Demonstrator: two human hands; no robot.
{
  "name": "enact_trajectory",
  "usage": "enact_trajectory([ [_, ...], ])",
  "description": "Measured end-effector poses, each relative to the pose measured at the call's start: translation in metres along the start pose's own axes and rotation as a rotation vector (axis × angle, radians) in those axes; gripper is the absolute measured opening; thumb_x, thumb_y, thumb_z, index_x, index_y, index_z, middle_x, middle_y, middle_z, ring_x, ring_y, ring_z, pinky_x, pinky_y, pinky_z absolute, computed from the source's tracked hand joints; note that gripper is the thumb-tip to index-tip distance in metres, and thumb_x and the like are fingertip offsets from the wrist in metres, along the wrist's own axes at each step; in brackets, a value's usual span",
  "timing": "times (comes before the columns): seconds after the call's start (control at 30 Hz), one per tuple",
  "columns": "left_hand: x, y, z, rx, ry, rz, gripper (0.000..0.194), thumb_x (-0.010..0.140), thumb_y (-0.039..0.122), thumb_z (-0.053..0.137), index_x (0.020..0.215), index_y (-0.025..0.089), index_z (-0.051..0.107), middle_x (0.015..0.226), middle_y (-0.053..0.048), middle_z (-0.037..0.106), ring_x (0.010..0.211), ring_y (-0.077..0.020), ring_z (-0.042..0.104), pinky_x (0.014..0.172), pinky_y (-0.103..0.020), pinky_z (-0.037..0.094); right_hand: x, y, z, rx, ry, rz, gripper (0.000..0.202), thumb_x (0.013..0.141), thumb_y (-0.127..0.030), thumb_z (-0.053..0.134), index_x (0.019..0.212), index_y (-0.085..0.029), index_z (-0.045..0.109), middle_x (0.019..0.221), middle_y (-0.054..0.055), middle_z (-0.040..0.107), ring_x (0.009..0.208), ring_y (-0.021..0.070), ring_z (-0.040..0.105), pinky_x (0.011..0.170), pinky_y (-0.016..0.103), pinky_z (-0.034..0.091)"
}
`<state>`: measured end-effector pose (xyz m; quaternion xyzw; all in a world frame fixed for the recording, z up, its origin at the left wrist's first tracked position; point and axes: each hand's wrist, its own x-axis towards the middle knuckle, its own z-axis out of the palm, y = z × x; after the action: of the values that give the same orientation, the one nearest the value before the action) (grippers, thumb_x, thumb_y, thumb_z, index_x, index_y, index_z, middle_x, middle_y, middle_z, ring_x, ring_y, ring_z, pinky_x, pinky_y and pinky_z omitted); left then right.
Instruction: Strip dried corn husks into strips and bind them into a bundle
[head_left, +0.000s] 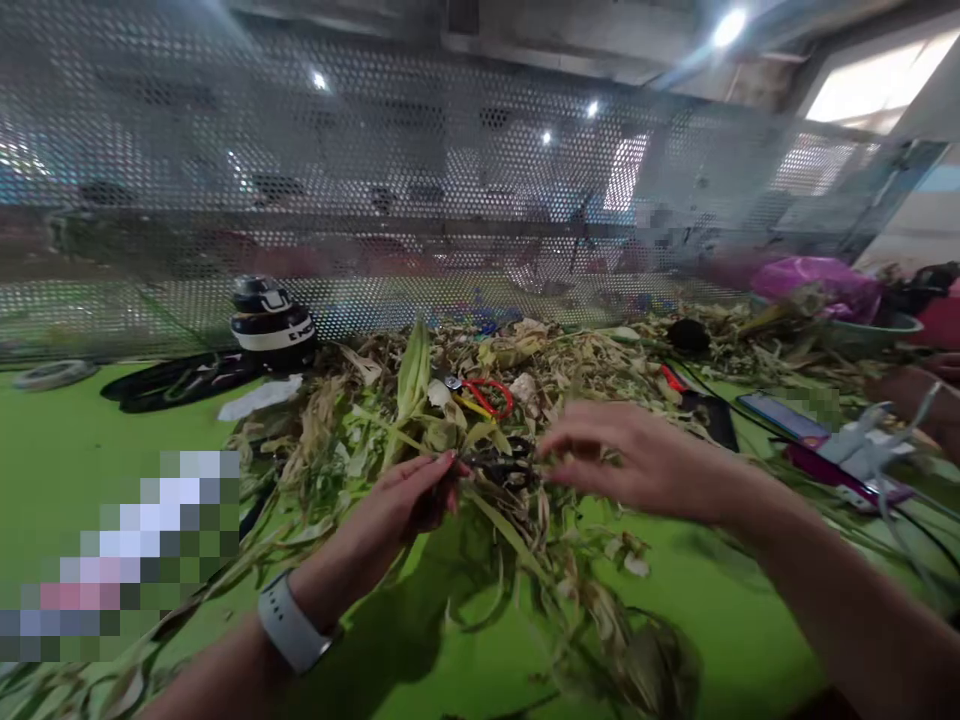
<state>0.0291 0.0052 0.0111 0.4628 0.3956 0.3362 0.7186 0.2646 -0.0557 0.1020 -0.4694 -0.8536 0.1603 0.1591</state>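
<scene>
My left hand (416,490), a pale watch band (292,622) on its wrist, is closed in a pinch over the green table. A thin dark piece that I cannot make out is at its fingertips. To its right, my right hand (622,455) is slightly blurred, with thumb and fingers curved and apart. Dark, tangled material (506,468) lies between the hands; whether the right fingers touch it is unclear. Dry, husk-like leaves (517,360) are heaped behind and around both hands. Among them lie a red loop handle (501,398) and a pale green husk (414,372) standing up.
A perforated metal screen (450,200) borders the back of the green table (90,425). A dark cap-like object (274,325) and a tape roll (54,374) are at left. At right are a phone (784,415), cables and a basin (862,335) with a purple bag (817,285).
</scene>
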Motion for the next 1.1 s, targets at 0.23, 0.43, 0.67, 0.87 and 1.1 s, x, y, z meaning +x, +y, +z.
enact_trajectory([
  [0.23,0.004,0.012,-0.005,-0.389,0.102,0.041,0.015,0.078,0.022,0.058,0.074,0.01,0.065,0.055,0.0,0.054,0.045,-0.005,0.046,0.039,-0.013,0.033,-0.073,-0.001,0.03,-0.048,-0.441,0.126,0.034,0.071,-0.031,0.067,0.104,-0.024,0.06,0.1,0.004,0.061,0.087,0.0204,0.058,0.069,0.027,0.041],
  [0.43,0.001,0.027,-0.009,-0.641,0.095,0.142,0.021,0.084,0.014,0.047,0.07,0.008,0.062,0.049,0.001,0.049,0.042,-0.0052,0.045,0.036,-0.014,0.033,-0.027,0.015,0.0,-0.019,-0.421,0.074,0.025,0.071,-0.017,0.063,0.096,-0.021,0.063,0.086,0.002,0.062,0.076,0.0161,0.058,0.062,0.025,0.042],
  [0.67,0.003,0.021,-0.002,-0.574,0.128,0.115,0.027,0.089,0.012,0.037,0.088,0.008,0.064,0.071,-0.009,0.069,0.062,-0.0132,0.064,0.051,-0.02,0.051,0.036,0.049,0.0,-0.225,0.55,0.172,0.043,0.08,-0.032,0.053,0.123,-0.022,0.048,0.12,0.011,0.051,0.092,0.0214,0.058,0.076,0.036,0.046],
  [0.87,0.006,0.011,0.0,-0.509,0.137,0.097,0.022,0.088,0.012,0.043,0.088,0.011,0.065,0.079,-0.007,0.072,0.068,-0.0122,0.067,0.058,-0.019,0.053,0.046,0.044,0.05,-0.037,0.277,0.08,0.016,0.081,-0.021,0.048,0.08,-0.018,0.064,0.071,0.002,0.064,0.063,0.0142,0.058,0.06,0.026,0.046],
  [1.1,0.006,0.006,0.003,-0.462,0.073,0.053,0.025,0.089,0.018,0.041,0.103,0.013,0.061,0.098,-0.01,0.07,0.087,-0.0152,0.066,0.069,-0.022,0.052,0.05,0.068,0.064,-0.129,0.575,0.167,0.031,0.078,-0.015,0.045,0.106,-0.016,0.06,0.118,0.012,0.057,0.11,0.0246,0.051,0.092,0.04,0.04],
])
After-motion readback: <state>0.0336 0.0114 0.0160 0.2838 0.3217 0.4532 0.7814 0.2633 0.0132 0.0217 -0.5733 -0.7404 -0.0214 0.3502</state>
